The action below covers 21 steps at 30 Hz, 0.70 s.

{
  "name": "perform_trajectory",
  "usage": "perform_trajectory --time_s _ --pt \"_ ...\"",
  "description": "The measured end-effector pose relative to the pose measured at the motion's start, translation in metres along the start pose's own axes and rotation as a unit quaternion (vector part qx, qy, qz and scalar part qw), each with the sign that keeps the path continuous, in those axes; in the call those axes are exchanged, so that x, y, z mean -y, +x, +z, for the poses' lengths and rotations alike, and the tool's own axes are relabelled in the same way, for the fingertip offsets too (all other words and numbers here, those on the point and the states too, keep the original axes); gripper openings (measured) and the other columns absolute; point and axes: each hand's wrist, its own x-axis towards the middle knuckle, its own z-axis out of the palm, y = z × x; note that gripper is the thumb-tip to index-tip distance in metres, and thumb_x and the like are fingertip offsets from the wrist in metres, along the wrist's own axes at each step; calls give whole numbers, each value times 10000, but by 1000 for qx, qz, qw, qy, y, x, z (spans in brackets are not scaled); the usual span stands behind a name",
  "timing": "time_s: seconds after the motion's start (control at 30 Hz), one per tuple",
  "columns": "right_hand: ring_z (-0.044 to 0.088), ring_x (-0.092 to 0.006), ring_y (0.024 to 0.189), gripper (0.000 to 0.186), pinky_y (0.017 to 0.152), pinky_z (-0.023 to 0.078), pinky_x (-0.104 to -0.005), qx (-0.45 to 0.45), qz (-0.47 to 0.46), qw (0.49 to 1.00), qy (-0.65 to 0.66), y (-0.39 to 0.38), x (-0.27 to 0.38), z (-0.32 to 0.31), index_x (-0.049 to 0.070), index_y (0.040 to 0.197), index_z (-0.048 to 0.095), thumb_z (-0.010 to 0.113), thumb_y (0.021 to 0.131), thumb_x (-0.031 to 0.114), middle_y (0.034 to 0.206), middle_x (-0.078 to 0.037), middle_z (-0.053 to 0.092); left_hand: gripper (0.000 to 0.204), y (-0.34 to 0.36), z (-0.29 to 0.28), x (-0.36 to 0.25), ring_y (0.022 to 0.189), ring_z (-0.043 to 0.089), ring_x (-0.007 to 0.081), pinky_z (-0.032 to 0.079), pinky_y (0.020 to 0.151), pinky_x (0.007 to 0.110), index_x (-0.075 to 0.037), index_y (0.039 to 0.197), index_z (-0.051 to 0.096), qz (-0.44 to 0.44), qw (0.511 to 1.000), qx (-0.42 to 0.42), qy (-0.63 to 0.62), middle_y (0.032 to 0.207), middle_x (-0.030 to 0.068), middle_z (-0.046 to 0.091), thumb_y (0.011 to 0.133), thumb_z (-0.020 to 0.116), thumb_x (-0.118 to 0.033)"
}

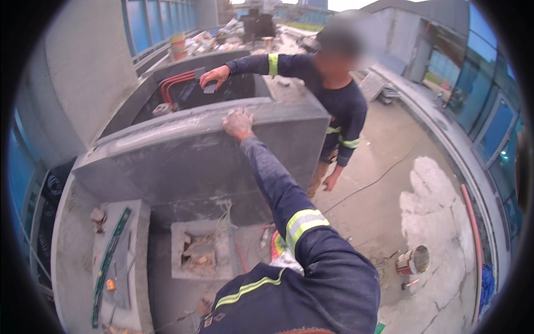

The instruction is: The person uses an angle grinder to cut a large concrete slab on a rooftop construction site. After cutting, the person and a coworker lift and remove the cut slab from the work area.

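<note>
My right hand (238,123), grey with dust, rests on the top edge of a grey rendered wall (194,161), fingers apart and no tool in it. My left hand (206,303) shows only in part low in the picture, beside my sleeve; its fingers are too dim to read. Across the wall a co-worker's hand (216,77) reaches over the far trough, with a small grey flat piece (209,88) at its fingertips. Below my arm lies a square concrete block with a broken-out hole (198,251).
A long green level (111,261) lies on the left ledge near an orange tape measure (110,284). Red pipes (177,79) bend inside the far trough. At right stand a bucket (413,260) and a brush (410,284); a dark cable (367,186) crosses the floor. The co-worker (339,111) stands at the wall's end.
</note>
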Motion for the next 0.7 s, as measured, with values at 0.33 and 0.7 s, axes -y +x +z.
perform_trajectory --time_s 0.33,0.7 --pt "559 -449 1441 546 1103 468 -660 -102 203 964 -139 35 -171 -138 121 1464 671 624 1005 412 1554 -218 594 417 2 -18 58 794 612 178 548 705 373 -119 997 665 -28 1000 -6 -1 849 26 606 1099 541 -504" --pt "716 -470 993 368 855 554 -557 -74 -76 990 98 -228 -246 64 25 1171 757 693 1025 357 1065 -264 735 361 -176 33 -258 794 668 167 544 694 324 -26 1010 688 464 842 218 -166 876 62 664 1064 693 -383"
